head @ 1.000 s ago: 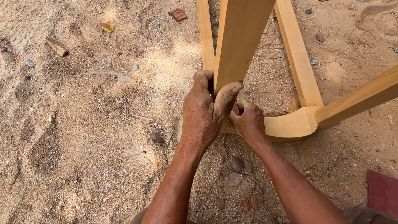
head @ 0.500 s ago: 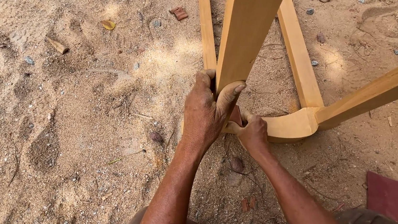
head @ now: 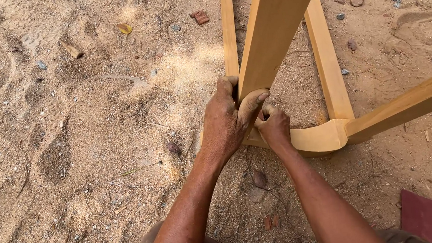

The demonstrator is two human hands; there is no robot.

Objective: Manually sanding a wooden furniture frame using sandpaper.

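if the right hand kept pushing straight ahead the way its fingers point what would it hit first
Most likely the wooden leg itself: the right hand is already pressed in at its base, beside the left hand. Depth at the joint is hard to read.

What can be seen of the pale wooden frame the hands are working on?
The pale yellowish wooden frame looks smooth and unpainted. Flat rails lie on the sandy ground, joined by a rounded corner piece, while two legs rise toward the camera. The left hand wraps the base of the nearer leg; the right hand presses at the same joint, with something small and reddish between them, unclear.
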